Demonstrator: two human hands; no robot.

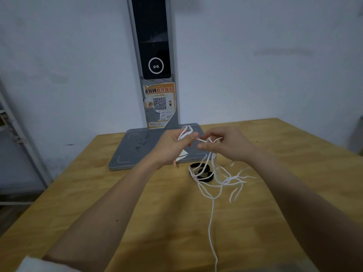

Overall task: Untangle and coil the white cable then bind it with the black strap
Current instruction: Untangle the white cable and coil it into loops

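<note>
My left hand is raised above the table and grips a few loops of the thin white cable. My right hand faces it and pinches a strand just right of those loops. From both hands the cable hangs down in a loose tangle onto the wooden table, and one long strand trails toward the near edge. The black strap lies curled on the table beneath my hands, with cable strands crossing it.
A grey scanner stand with a flat base plate stands at the table's far edge against the white wall. It carries a dark screen and an orange sticker with a QR code. A metal rack is at the left.
</note>
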